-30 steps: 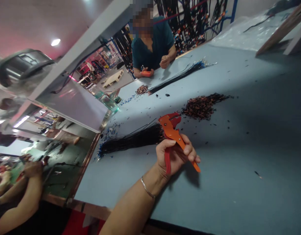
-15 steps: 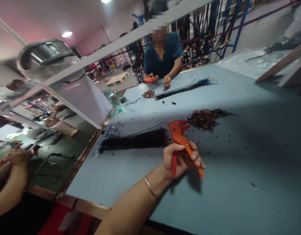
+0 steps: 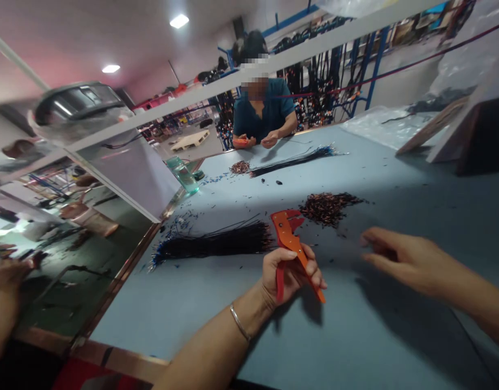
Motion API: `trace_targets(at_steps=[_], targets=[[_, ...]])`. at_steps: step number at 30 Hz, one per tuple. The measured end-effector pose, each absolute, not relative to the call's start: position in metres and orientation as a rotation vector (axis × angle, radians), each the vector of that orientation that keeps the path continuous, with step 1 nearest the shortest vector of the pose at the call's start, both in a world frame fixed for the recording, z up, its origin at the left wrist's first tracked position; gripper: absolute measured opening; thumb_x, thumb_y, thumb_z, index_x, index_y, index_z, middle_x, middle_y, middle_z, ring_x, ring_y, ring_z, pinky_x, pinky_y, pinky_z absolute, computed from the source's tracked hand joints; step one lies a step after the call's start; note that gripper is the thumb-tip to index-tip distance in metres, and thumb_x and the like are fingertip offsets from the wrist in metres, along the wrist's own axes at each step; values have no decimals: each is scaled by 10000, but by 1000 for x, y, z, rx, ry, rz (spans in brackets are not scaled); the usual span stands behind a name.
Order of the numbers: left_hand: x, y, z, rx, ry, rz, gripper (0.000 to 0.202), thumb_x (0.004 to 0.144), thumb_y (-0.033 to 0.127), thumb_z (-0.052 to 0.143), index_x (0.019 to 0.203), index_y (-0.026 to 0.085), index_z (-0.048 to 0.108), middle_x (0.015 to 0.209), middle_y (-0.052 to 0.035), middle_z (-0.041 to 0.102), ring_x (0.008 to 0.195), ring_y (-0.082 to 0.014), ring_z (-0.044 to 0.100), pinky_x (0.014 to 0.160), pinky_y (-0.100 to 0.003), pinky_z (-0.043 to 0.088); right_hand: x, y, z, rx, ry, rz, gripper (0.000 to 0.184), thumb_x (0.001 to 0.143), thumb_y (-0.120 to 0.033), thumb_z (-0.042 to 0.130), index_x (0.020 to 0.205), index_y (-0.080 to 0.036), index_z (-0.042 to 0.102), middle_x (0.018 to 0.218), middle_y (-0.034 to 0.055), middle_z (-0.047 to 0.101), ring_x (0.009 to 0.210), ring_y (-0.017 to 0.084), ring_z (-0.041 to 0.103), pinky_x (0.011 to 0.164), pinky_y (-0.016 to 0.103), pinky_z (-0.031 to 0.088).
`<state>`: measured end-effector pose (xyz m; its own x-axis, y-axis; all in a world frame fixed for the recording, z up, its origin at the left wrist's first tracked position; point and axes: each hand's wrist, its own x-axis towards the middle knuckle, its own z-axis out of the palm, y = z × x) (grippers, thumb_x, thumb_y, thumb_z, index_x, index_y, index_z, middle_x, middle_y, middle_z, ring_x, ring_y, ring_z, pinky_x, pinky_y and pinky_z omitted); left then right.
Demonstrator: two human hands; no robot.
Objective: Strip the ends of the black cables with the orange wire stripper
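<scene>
My left hand [image 3: 287,273] is wrapped round the handles of an orange and red wire stripper [image 3: 289,234], whose jaws point up and away from me. Just left of the jaws lies a thick bundle of black wires [image 3: 216,241], with copper-coloured ends toward the tool and blue ends at the far left. Beyond the stripper is a heap of short dark and copper-coloured pieces [image 3: 328,208]. My right hand [image 3: 403,260] hovers over the table at the right, thumb and fingers apart, with nothing visible in it.
Across the blue-grey table [image 3: 184,314] a co-worker [image 3: 263,108] holds an orange tool near another wire bundle [image 3: 292,161] and a small heap [image 3: 240,167]. A greenish bottle [image 3: 183,176] stands by the left edge. Plastic sheeting [image 3: 375,124] and boards [image 3: 448,127] lie at the right.
My right hand has come into view from the right. My left hand still grips the wire stripper, and the view has shifted slightly. The co-worker's hands have drawn closer together.
</scene>
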<state>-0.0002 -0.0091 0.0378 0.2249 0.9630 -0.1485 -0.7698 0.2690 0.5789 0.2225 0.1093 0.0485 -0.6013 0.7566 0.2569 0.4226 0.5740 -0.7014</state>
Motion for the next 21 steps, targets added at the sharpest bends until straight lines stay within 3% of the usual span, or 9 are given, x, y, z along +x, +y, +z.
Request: trace_targets(at_steps=[2,5,7,14,17,19,21], targets=[[0,-9,38,428,543,1230,277,679,306,577,830,89,661,614,-42,583,568,-185,595,669,-385,478,213,97,46,-877,-2362,1152,221,822,-450,578,804,-236,632,693,21,667,582,179,602,517,270,446],[0,-9,38,429,554,1227,278,682,303,573,835,86,658,613,-44,585,564,-188,597,674,-388,478,208,87,50,-859,-2354,1446,411,888,-542,441,662,-221,562,573,-6,554,481,130,476,469,251,392],[0,-9,39,430,562,1226,279,684,302,572,836,84,658,612,-43,583,564,-186,596,674,-386,477,207,85,55,-893,-2330,1424,458,875,-587,445,638,-213,563,566,-9,531,501,129,463,485,247,387],[0,-10,38,450,573,1213,278,678,305,572,829,88,658,610,-42,586,563,-186,597,674,-387,483,208,87,64,-918,-2394,1091,482,857,-636,443,750,-226,672,639,15,643,595,184,590,571,285,456],[0,-10,39,453,583,1206,272,676,304,571,827,97,664,608,-37,592,565,-185,602,676,-385,492,228,97,64,-999,-2312,549,466,895,-585,392,789,-236,682,714,53,705,604,216,640,580,320,456],[1,-11,39,455,582,1197,273,671,302,572,828,101,670,606,-34,595,564,-185,604,671,-382,496,252,103,64,-1156,-2153,126,395,924,-515,406,950,-246,693,848,89,731,695,256,664,578,336,430],[1,-11,38,456,580,1193,276,669,299,573,834,101,672,605,-35,600,564,-185,605,670,-382,497,274,103,63,-1185,-2147,48,349,910,-506,460,1141,-323,647,904,74,724,775,288,657,547,327,399]])
